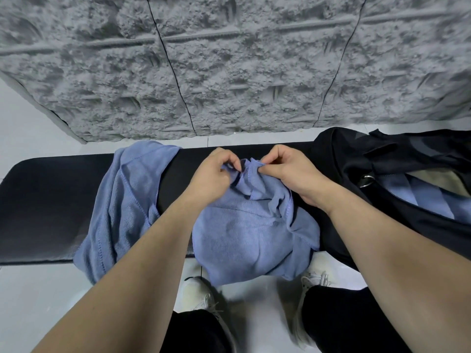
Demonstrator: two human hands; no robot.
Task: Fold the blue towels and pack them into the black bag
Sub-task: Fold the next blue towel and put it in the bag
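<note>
Bench [46, 200]; towel [249, 235] between both grips.

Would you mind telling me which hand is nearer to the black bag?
The right hand is nearer: the black bag lies just to its right on the bench. The left hand pinches the same towel farther from it.
</note>
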